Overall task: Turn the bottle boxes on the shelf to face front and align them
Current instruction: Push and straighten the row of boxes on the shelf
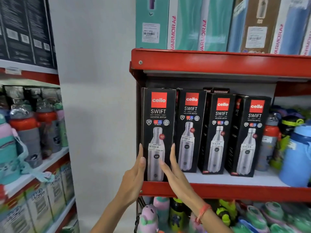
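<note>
Several black Cello Swift bottle boxes stand in a row on the red shelf (235,190). The leftmost box (158,118) faces front at the shelf's left end, close to the front edge. My left hand (134,179) lies flat against its lower left side and my right hand (175,172) against its lower right side, so both hold it between them. The second box (191,128) also faces front, set further back. The third box (218,133) and the fourth box (250,137) stand turned slightly, each showing a side panel on its left.
Loose bottles (269,145) and a blue jug (297,155) crowd the shelf's right part. Teal and brown boxes (185,22) fill the shelf above, coloured bottles (161,214) the shelf below. A second rack with bottles (27,132) stands at left.
</note>
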`<state>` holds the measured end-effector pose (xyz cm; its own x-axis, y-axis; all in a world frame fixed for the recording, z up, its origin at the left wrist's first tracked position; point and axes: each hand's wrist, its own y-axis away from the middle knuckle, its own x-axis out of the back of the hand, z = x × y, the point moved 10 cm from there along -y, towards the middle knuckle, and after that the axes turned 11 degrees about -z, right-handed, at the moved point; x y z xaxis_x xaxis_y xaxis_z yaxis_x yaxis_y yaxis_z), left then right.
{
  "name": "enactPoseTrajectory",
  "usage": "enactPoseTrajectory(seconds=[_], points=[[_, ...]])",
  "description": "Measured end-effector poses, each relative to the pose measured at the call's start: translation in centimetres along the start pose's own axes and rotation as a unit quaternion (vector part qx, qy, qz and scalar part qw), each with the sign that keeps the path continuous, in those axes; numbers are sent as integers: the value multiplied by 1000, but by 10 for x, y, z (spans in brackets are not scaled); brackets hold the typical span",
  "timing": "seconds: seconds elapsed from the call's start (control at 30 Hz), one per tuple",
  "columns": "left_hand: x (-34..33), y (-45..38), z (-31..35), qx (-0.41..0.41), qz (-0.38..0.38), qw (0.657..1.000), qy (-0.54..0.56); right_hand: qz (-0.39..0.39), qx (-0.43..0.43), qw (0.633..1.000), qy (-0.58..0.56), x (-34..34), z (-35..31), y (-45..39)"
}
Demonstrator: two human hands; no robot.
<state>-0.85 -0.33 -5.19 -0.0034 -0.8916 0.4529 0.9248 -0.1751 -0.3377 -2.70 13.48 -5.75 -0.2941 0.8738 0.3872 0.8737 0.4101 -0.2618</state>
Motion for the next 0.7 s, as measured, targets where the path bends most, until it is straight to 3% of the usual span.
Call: enactPoseTrajectory(seconds=[0.17, 0.23, 0.3, 0.33, 0.4, 0.5, 0.57, 0.7], points=[[-3, 11, 11, 15, 10, 998, -62, 5, 5, 1000, 25, 4, -6, 11], [4, 17, 23, -10, 105, 990, -94, 28, 22, 999, 36, 13, -12, 14], [8, 28, 54, -94, 223, 961, -136, 93, 35, 994, 38, 37, -14, 17], [0, 28, 69, -139, 241, 950, -139, 131, 31, 990, 36, 54, -11, 19], [-34, 9, 86, -175, 171, 965, -99, 176, 5, 984, 22, 83, 3, 20], [-104, -35, 74, -67, -11, 998, 2, 174, -38, 984, -5, 107, 27, 17], [-128, -54, 60, 16, -31, 999, 35, 160, -64, 985, -9, 114, 39, 14], [-136, -70, 42, 90, -13, 993, 76, 98, -92, 990, -33, 113, 51, 4]])
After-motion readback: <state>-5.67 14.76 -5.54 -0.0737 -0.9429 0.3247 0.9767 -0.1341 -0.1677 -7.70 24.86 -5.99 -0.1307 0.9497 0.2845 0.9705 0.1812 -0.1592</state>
